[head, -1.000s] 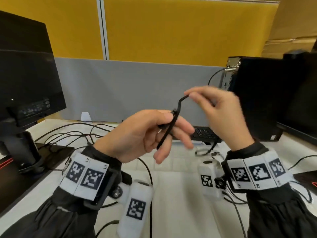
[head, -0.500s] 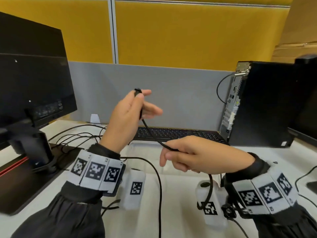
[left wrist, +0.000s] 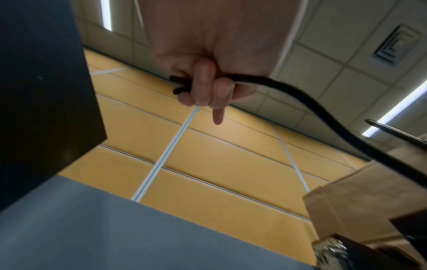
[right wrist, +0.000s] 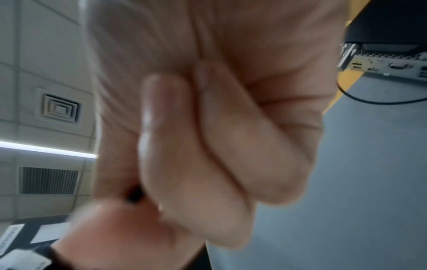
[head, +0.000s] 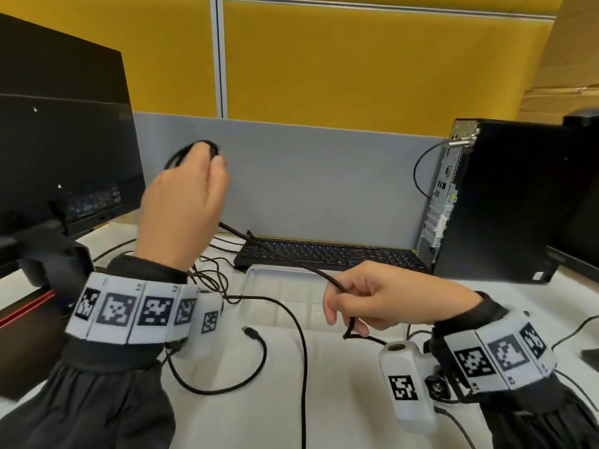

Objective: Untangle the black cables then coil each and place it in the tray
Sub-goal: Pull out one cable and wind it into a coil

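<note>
Overhead, thin round black cable (head: 285,259)

Thin black cable (head: 278,254); clear pale plastic tray (head: 259,277); white table (head: 340,400); black-and-white checkered marker wristbands (head: 129,311); dark grey sleeves (head: 97,400); mustard-yellow upper partition panels (head: 356,59) over a grey lower partition panel (head: 324,176); black keyboard (head: 324,254).

Office cubicle: yellow partition (head: 372,66), monitor (head: 61,150), keyboard (head: 327,254), desktop tower (head: 505,202).

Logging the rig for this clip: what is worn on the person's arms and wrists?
Dark grey sleeves cover both arms. Each wrist carries a white band of square black-and-white coded markers, and a white camera block with its own marker. The hands are bare.
</note>
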Demonstrator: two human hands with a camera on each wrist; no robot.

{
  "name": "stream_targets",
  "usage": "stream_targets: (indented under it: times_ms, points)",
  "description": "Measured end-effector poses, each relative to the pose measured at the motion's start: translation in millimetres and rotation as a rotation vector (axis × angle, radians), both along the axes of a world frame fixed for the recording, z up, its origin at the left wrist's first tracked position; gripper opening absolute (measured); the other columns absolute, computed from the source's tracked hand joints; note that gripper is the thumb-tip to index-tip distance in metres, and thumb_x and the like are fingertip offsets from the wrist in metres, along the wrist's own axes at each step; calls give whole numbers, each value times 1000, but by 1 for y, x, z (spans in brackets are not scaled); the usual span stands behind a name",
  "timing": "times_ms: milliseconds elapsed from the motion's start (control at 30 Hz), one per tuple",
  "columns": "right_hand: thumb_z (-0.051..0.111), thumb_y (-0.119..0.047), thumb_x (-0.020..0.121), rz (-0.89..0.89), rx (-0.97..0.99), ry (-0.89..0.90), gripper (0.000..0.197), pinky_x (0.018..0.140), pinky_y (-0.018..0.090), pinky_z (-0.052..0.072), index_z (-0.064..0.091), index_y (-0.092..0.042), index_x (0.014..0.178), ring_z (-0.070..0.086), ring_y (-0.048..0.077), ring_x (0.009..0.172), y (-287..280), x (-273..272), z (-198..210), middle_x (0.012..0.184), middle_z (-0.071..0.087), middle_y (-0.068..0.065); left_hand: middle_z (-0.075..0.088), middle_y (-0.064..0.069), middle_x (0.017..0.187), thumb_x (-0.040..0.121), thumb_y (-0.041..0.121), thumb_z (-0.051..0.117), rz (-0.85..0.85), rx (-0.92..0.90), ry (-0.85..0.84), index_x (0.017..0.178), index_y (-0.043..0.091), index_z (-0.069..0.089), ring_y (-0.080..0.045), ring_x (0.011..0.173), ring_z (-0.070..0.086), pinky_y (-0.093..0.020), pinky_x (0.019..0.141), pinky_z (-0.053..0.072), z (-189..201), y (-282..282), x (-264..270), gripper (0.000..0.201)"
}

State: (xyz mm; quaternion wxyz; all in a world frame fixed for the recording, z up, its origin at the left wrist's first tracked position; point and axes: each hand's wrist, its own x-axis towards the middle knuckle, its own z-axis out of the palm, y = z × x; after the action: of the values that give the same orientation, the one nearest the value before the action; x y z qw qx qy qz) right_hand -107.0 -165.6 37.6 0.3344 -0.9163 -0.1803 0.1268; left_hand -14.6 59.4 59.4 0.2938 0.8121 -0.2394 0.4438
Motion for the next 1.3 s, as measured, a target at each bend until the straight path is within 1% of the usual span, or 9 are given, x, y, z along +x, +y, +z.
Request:
stream_targets:
  times_ms: [133,333,500,600,700,833,1000,1167,1300]
  points:
    - [41,-20,98,-122,-101,-57,25,42,18,36,59,-13,81,43,6,38,-15,-1,4,53,51,-10,47,-12,64,101,24,28,75,-94,33,97,1,52,-24,53,43,-39,53,34,4,21,6,33]
    - [35,-24,99,-316,-203,-349,34,47,26,50,52,-1,82,64,21,59,-31,-5,17,85,44,7,49,-18,64,101,23,31,68,-116,99,86,1,49,-32,57,47,-47,58,39,5,23,5,31]
    - [40,-24,99,-415,-147,-558,15,48,19,46,51,-23,88,53,7,50,-44,-5,41,69,54,0,50,-20,65,100,23,30,62,-174,151,88,-1,52,-34,61,48,-45,59,38,6,27,6,34]
    - [42,-24,98,-510,-340,-927,9,61,37,46,48,-18,97,50,19,67,-49,0,45,71,55,3,53,-16,69,99,25,29,-38,-134,255,99,5,60,-28,69,51,-44,68,42,8,22,1,36]
    - [41,-17,99,-527,-169,-1103,11,61,40,42,48,-9,98,49,23,62,-47,7,58,68,53,5,44,0,60,100,22,32,-337,-185,532,91,22,68,-13,57,44,-29,61,44,12,15,0,36]
    - [41,-14,100,-546,237,-1067,12,49,32,37,51,-15,92,41,16,55,-35,18,85,66,48,6,31,7,50,93,26,40,-879,-281,747,83,14,71,-9,43,25,-17,42,23,18,1,-20,35]
    - [45,-16,99,-540,237,-1132,12,55,24,33,56,-15,97,39,10,57,-21,29,97,70,54,-14,27,7,45,85,33,49,-1261,-263,791,79,16,73,-24,47,24,-31,57,18,18,-8,-36,30]
    - [41,-17,99,-367,-22,-797,21,46,17,29,61,-22,103,36,4,44,-45,7,76,53,38,-11,24,11,48,62,48,67,-1270,-538,774,57,20,59,-10,45,19,-36,66,2,22,25,-16,29]
    - [37,-21,99,-235,-115,-288,21,54,26,48,56,-20,106,39,8,50,-71,-15,53,57,40,-9,19,10,50,52,45,67,-1124,-739,811,51,25,48,-2,39,23,-18,47,24,20,49,2,27]
